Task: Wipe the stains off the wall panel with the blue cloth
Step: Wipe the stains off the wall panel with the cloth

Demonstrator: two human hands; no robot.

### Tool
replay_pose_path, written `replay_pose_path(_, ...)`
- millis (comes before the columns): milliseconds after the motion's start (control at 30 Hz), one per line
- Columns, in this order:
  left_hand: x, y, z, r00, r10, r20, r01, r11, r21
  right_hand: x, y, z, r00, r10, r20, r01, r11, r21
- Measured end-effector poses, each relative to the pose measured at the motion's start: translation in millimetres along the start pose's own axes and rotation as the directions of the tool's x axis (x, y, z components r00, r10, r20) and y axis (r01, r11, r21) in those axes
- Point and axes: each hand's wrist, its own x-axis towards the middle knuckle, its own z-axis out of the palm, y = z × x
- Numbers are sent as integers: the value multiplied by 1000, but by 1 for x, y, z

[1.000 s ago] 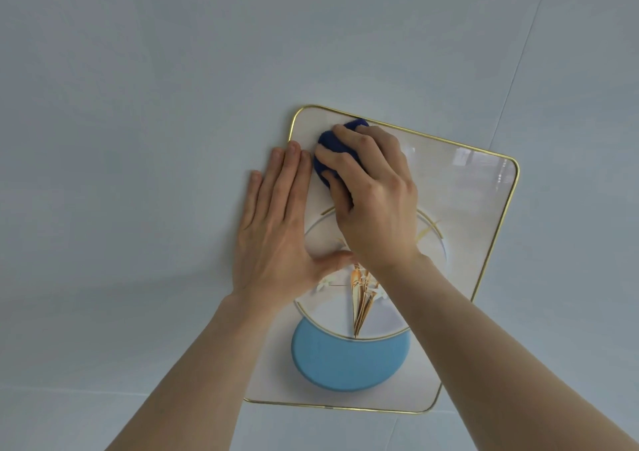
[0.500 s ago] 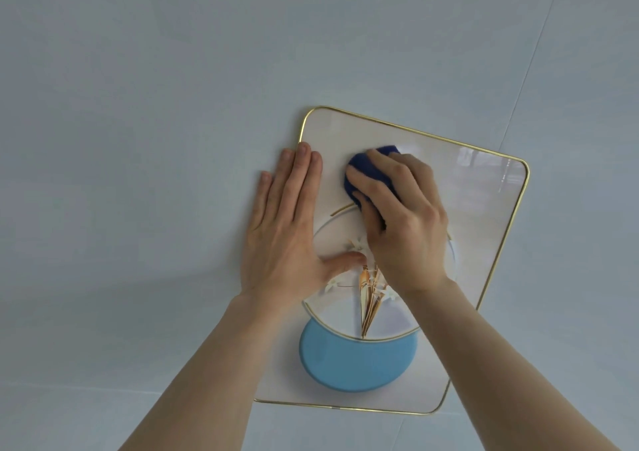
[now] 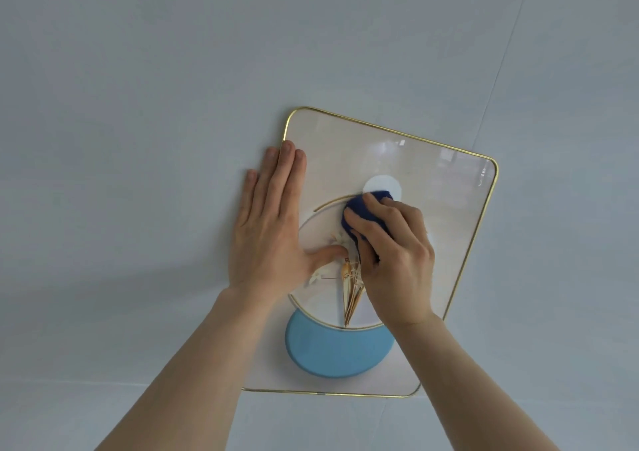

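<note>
The pale grey-blue wall (image 3: 138, 105) fills the view, and on it sits the glossy, gold-rimmed rectangular wall panel (image 3: 449, 243), tilted so its long axis runs from the lower left up toward the upper right; its artwork shows a light blue disc (image 3: 332, 350) low down, a gold-outlined ring (image 3: 325, 205) above it, and a small white circle (image 3: 380, 184) higher still. The left hand (image 3: 269, 229) lies flat and spread, its fingers together across the panel's left edge and its thumb reaching inward, apparently steadying the panel. The right hand (image 3: 394, 257) is curled and clamped over the bunched dark blue cloth (image 3: 359, 208), pressing it against the panel's middle, just below the white circle and at the top of the ring. No stains can be made out through the glare. The unwiped stretch seems to lie up and to the right of the cloth, toward the far corner; the right hand is the nearer one, so the stroke probably follows the panel's long axis that way.
</note>
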Motion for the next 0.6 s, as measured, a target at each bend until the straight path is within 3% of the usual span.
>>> replay_pose_path(200,1,8,-27,982,-16,187,11,1000,28,14,-4,-28,975,64,211,-68,998,9)
replay_pose_path(333,-1,20,-53,968,-27,249,19,999,36,40,-14,-55,842,269,468,-320,947,32)
replay_pose_path(400,-8,31,-65,974,-1,226,10,999,-39,38,-16,-69,755,449,477,-555,826,101)
replay_pose_path(500,-25,45,-75,969,-31,247,83,976,-203,21,-17,-92,554,640,533,-816,545,193)
replay_pose_path(600,-51,64,-77,858,-120,499,340,861,-378,-12,-20,-113,364,711,601,-929,319,186)
